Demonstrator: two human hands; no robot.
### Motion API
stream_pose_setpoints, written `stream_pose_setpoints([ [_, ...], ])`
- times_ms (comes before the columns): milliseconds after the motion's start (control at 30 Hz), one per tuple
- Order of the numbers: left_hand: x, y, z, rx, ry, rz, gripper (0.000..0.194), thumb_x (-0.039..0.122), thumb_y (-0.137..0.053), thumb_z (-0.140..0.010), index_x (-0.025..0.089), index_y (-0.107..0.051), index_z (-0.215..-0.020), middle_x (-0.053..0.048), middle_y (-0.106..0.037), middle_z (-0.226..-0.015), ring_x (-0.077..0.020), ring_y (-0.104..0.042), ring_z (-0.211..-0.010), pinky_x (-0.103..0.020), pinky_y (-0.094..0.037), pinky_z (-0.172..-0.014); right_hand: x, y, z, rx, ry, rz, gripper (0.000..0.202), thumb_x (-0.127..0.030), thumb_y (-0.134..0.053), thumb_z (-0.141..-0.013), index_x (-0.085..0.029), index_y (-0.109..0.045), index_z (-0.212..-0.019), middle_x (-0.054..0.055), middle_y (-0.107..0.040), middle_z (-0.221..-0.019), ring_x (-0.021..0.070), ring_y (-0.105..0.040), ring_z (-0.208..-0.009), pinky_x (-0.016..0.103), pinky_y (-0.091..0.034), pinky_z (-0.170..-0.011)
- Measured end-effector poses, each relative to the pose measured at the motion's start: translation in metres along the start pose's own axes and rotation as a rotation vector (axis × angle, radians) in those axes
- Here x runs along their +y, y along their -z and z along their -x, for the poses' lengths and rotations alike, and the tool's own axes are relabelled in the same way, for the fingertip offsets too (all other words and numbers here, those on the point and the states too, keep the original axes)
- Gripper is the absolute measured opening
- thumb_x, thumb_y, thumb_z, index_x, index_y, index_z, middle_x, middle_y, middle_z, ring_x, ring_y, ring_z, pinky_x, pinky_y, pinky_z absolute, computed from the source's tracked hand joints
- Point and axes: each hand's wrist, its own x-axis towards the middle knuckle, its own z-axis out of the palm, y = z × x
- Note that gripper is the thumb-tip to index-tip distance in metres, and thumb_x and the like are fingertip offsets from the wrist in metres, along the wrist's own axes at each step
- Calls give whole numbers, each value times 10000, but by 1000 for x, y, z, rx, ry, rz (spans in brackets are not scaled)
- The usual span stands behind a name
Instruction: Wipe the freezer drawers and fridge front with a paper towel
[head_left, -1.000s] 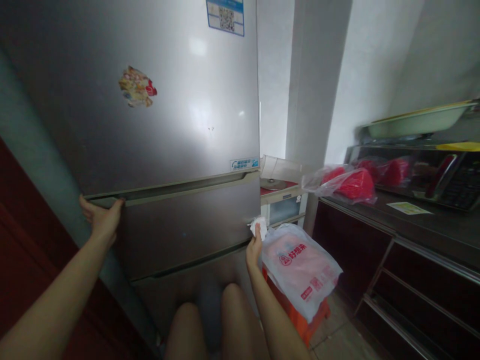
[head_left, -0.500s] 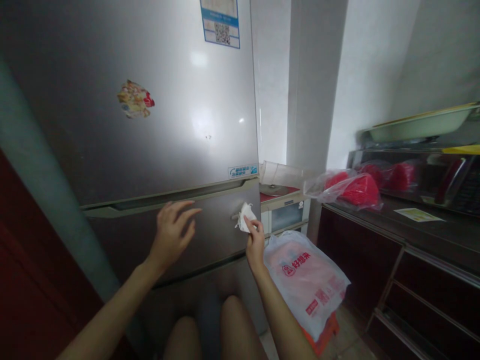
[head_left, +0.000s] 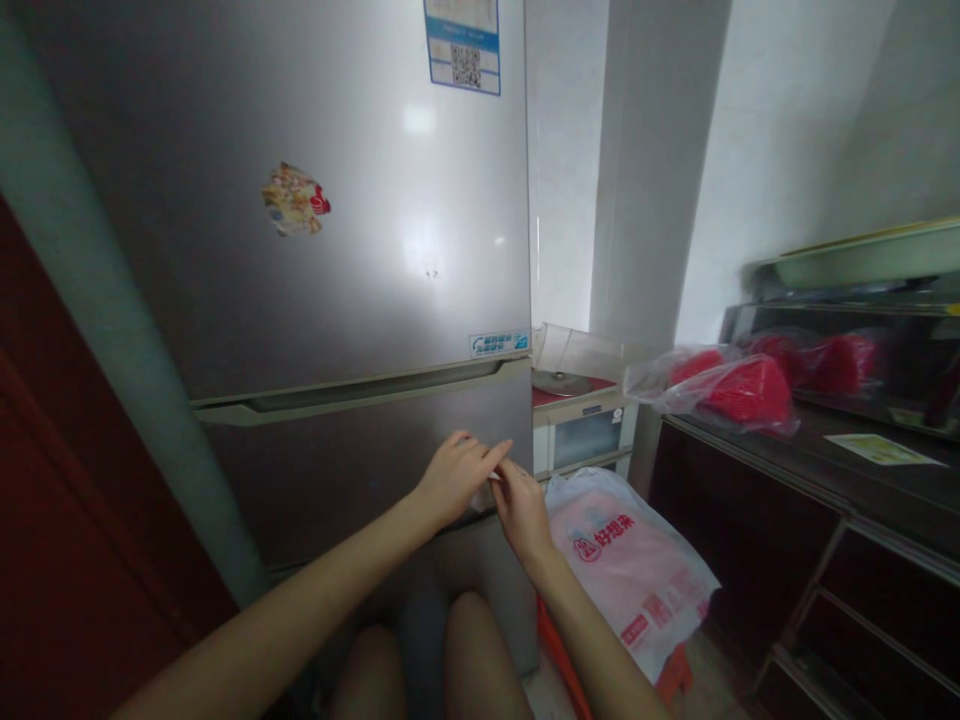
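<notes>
My left hand (head_left: 459, 482) and my right hand (head_left: 523, 515) meet in front of the lower door of a silver refrigerator (head_left: 360, 470). A scrap of white tissue (head_left: 495, 478) shows between them, mostly hidden by the fingers. The right hand's fingers are closed in a pinch on the tissue. From the left, the other hand reaches over with bent fingers and its tips touch the right hand at the tissue. Blur hides the exact grip, and a faint pale patch hangs just below the hands.
A white printed plastic bag (head_left: 622, 570) rests on an orange stool (head_left: 675, 672) at the right. Red items in clear plastic (head_left: 742, 390) lie on the dark counter (head_left: 817, 440). Behind the bag stands a low white cabinet (head_left: 585, 440). My knees are close to the refrigerator.
My left hand has moved right, from apart and open to meeting the right hand. The right hand has dropped slightly, and the tissue is now mostly covered. The view has shifted a little left.
</notes>
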Motion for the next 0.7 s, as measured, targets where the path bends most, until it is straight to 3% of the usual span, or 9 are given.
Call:
stream_pose_setpoints([
  [100,-3,4,0,-28,-16,26,256,124,-479,-880,207,-604,-1087,-38,-688,-931,-207,-611,-930,-360,-377,-889,12,4,12,0,-112,-67,207,-199,-452,-893,-179,-590,-1046,54,-671,-958,178,-622,-867,252,-447,-750],
  [233,0,6,-2,-40,-28,-8,148,157,-502,-881,197,-642,-852,-40,-682,-863,-207,-618,-890,-365,-388,-885,22,7,21,-22,-134,-55,243,-139,-443,-871,-195,-625,-1022,33,-677,-964,176,-622,-896,257,-447,-776],
  [367,17,0,-9,-119,-62,-52,139,135,-513,-868,158,-651,-869,-76,-709,-895,-234,-650,-906,-375,-431,-866,21,15,20,-98,-69,100,290,-84,-434,-828,-181,-655,-988,59,-674,-933,211,-618,-893,301,-454,-772],
  [500,24,-1,-20,-266,-5,-66,153,126,-529,-858,161,-677,-873,-81,-739,-823,-255,-702,-765,-330,-485,-625,30,23,17,-85,-94,-3,251,-191,-465,-868,-203,-672,-1008,58,-687,-966,209,-626,-914,314,-471,-807],
  [600,13,12,-34,-254,28,-100,155,127,-543,-850,165,-690,-820,-93,-733,-753,-265,-708,-705,-303,-469,-539,53,21,16,34,-210,-230,310,-345,-480,-886,-201,-651,-1101,76,-679,-1050,198,-631,-933,307,-494,-818],
  [700,-2,43,-58,-165,49,-140,173,112,-500,-872,161,-663,-907,-105,-732,-828,-261,-706,-787,-295,-482,-572,87,7,17,161,-404,-423,394,-431,-509,-846,-176,-646,-1113,100,-670,-1080,218,-626,-965,333,-507,-832],
])
